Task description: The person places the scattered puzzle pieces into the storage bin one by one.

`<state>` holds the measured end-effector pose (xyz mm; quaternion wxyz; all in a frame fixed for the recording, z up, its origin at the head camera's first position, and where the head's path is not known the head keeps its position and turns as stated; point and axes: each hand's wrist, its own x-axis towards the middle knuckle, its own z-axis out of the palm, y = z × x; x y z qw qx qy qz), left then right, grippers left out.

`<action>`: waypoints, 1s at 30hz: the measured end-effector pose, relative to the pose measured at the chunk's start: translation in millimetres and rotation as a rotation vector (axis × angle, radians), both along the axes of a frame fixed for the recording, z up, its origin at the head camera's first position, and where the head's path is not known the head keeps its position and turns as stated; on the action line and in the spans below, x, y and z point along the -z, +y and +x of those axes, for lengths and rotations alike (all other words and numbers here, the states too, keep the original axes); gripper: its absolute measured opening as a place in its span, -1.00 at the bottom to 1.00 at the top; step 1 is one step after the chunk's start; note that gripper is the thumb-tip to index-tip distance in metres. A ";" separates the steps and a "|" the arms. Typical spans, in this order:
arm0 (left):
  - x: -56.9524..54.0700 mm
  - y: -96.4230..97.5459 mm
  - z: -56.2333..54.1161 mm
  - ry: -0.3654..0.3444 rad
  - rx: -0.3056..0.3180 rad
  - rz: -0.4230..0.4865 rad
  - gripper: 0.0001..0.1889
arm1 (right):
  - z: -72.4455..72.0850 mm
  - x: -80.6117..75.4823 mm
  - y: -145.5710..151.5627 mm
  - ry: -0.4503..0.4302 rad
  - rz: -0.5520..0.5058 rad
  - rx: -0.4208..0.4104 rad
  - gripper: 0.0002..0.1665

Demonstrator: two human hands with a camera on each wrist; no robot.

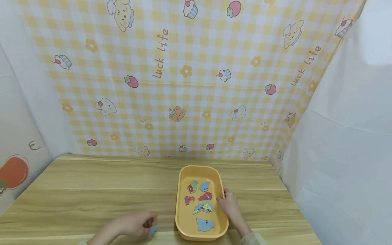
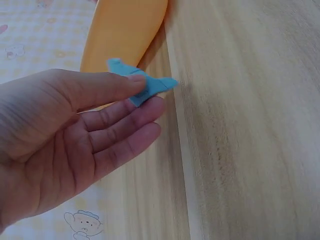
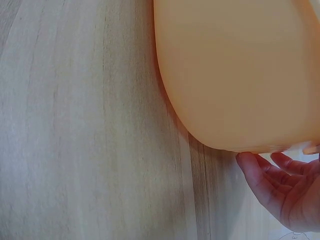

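Note:
My left hand (image 1: 134, 225) is low over the table, left of the yellow tray (image 1: 180, 217). Between thumb and fingers it pinches a light blue puzzle piece (image 2: 159, 86) with pointed ends; the other fingers lie half curled below. At the tray's right side my right hand (image 1: 230, 206) grips the wall, thumb over the rim and fingers outside. Several puzzle pieces lie spread on the tray floor: a plain blue piece (image 1: 205, 224) near the front, a multicoloured piece (image 1: 203, 208) behind it, two red ones, and a blue piece (image 1: 204, 186) beside a green-and-red piece (image 1: 192, 186) farther back.
The wooden table (image 1: 122, 183) extends to both sides of the tray. A yellow checked cloth (image 1: 196, 95) with cartoon prints hangs right behind the table's back edge. White sheets (image 1: 343, 153) close off the left and right sides.

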<state>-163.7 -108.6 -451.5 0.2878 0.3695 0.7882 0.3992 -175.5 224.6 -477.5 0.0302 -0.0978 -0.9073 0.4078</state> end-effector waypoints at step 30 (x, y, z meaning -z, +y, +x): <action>-22.3 26.5 -23.0 0.298 -0.269 0.090 -0.89 | -1.2 -2.4 -0.2 -0.026 -0.005 0.004 -0.66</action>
